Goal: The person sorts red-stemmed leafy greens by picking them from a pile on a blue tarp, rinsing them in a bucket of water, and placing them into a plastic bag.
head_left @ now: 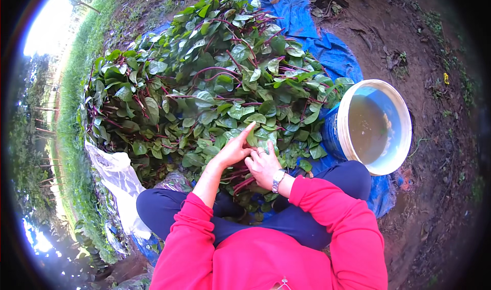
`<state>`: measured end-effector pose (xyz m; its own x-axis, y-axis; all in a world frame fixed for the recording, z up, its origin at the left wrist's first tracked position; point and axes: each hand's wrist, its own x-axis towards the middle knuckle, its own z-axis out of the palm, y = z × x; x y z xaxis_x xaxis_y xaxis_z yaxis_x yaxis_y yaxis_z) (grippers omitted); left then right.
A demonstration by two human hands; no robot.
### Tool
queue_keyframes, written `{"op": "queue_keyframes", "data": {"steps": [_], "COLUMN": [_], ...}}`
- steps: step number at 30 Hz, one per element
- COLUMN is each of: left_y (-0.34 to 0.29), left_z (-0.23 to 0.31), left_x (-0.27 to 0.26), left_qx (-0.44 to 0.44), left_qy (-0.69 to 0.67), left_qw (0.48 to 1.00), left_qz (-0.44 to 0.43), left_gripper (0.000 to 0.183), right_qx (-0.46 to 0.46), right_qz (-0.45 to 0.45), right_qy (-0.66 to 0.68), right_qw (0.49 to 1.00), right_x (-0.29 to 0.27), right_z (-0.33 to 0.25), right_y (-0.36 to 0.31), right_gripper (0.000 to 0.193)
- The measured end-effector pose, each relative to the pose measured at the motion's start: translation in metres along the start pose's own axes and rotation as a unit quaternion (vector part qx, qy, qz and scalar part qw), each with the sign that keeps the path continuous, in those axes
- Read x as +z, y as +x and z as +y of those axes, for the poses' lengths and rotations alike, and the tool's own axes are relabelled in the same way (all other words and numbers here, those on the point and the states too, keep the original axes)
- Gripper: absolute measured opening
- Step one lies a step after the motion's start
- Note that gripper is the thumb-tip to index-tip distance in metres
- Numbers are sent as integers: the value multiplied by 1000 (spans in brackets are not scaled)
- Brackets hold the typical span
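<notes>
My left hand [235, 151] and my right hand [264, 168] meet over a heap of leafy greens [215, 85] with dark red stems. The left index finger stretches forward over the leaves, while its other fingers curl in against the right hand's fingertips. On the right hand the fingers bend into a pinch; a metal watch [277, 181] circles that wrist. Whatever lies between the fingertips is too small to make out. Just below the hands, a bundle of red stems [240, 180] points toward my lap, its leaves spreading out ahead under the fingers.
A white-rimmed blue bucket [404, 136] of murky water stands at the right, close to my knee. Blue tarp [332, 49] lies beneath the heap, over brown soil [424, 203]. White plastic sheeting [120, 180] lies by my left knee. Grass [76, 121] borders the left side.
</notes>
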<state>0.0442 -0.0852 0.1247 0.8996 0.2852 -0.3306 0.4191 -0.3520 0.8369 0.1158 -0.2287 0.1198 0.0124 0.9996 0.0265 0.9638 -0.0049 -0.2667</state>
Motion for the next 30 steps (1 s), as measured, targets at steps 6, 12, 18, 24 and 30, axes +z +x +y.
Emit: {"op": "queue_keyframes", "data": {"steps": [6,12,18,24,30], "left_y": [14,62,68,58,26], "left_z": [-32,-62,-57,-43,20], "left_x": [-7,61,58,-39,-90], "left_qx": [-100,51,33,50,228], "left_qy": [-94,271,474,69,131], "left_qw": [980,961,880,898,819], "left_qz": [-146,23,33,433,511], "left_gripper": [83,30,22,16,6], "right_qx": [54,30,3,-31,-17], "right_qz": [-105,-199,-166,-99,-95], "right_qy": [55,62,86,41,50], "right_qw": [991,978,982,994,994], "right_x": [10,8,9,8,10], "right_z": [5,8,6,6,9], "right_y": [-3,-1,3,3,-1], "right_gripper": [44,39,37,47,46]}}
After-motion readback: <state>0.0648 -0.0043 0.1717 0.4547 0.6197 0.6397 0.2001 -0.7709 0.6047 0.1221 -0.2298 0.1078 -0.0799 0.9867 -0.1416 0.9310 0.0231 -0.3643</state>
